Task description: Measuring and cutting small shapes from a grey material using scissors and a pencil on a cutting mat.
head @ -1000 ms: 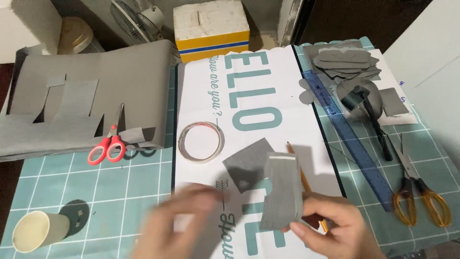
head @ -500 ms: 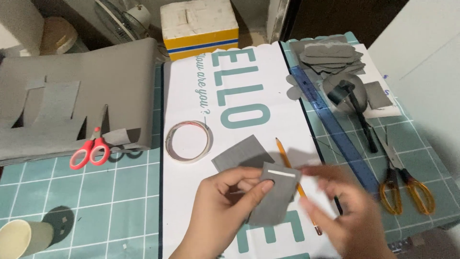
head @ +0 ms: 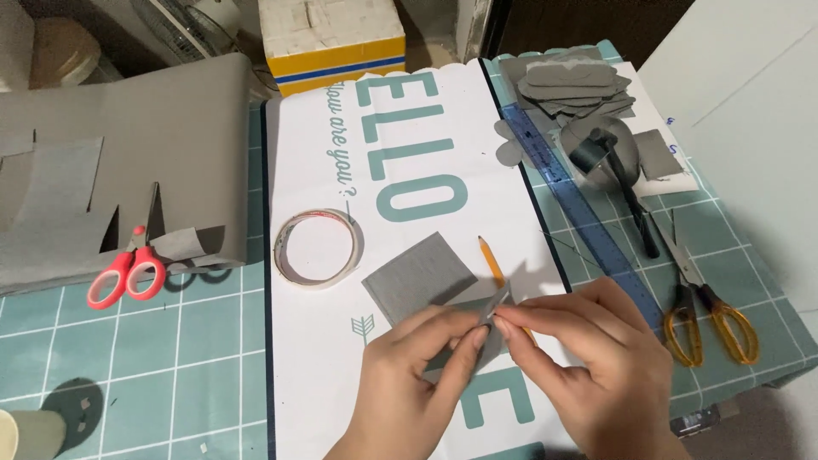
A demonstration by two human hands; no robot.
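Red scissors [head: 128, 271] and the tape roll [head: 316, 248] haven't budged on the left. Left hand [head: 417, 375] and right hand [head: 588, 366] now pinch the small grey strip [head: 497, 305] edge-on, near centre over the white sheet [head: 409, 170]; earlier it faced flat. Yellow scissors [head: 703, 311] stay right.

Lighting: moderate indoor light from above, even over the white printed sheet [head: 443, 247], which reads bright but not blown out. Shadows: soft, short ones under the left hand [head: 417, 392] and right hand [head: 596, 366]; a faint shadow rims the tape roll [head: 316, 248] up and left of the left hand. Far edge beyond the hands — dim, nearly black past the yellow-and-white box [head: 332, 38]. Glare: slight sheen on the blue ruler [head: 588, 213] above the right hand. Sharpness: hands and the grey paper piece [head: 494, 308] pinched between them crisp, no motion smear. Edges: grid lines of the teal cutting mat [head: 170, 341] bow a little — mild wide-angle distortion.
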